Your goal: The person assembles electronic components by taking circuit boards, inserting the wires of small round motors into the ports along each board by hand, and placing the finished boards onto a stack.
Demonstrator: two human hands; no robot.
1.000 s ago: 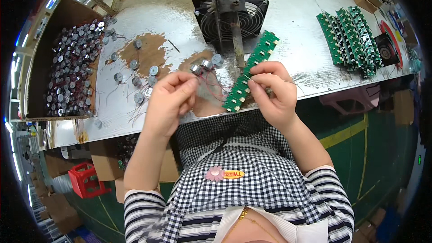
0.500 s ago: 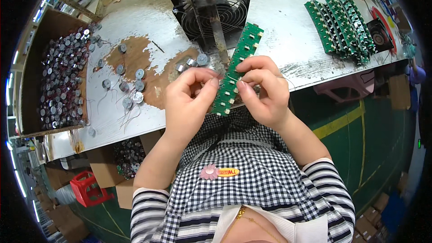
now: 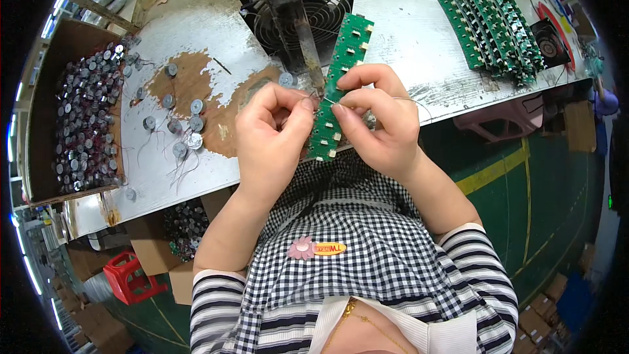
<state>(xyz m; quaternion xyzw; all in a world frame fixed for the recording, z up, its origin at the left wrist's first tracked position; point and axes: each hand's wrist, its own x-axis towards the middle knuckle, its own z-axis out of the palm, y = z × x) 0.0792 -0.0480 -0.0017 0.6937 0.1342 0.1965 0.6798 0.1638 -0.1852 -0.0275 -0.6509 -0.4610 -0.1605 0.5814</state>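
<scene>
Between my hands a long green circuit board (image 3: 347,49), with small white connectors along its edge, stands tilted beside the tip of a soldering iron (image 3: 309,46). My left hand (image 3: 268,131) is closed in a pinch at the board's left edge; what its fingertips grip is too small to make out. My right hand (image 3: 383,121) pinches a thin solder wire (image 3: 330,100), whose end reaches over the board toward the iron tip. Its upper fingers touch the board's right edge. One small round metal motor (image 3: 287,80) lies just beyond my left hand.
Several small motors (image 3: 196,122) with thin leads lie loose on the worn white table (image 3: 147,187). Left of them stands a carton (image 3: 40,157) full of motors. Behind the iron is a black fan (image 3: 337,3). Stacked green boards (image 3: 488,33) sit at the far right.
Both hands and the board have shifted slightly away from me, toward the iron tip. The solder wire's end is now close to the tip. The view has shifted a little too.
</scene>
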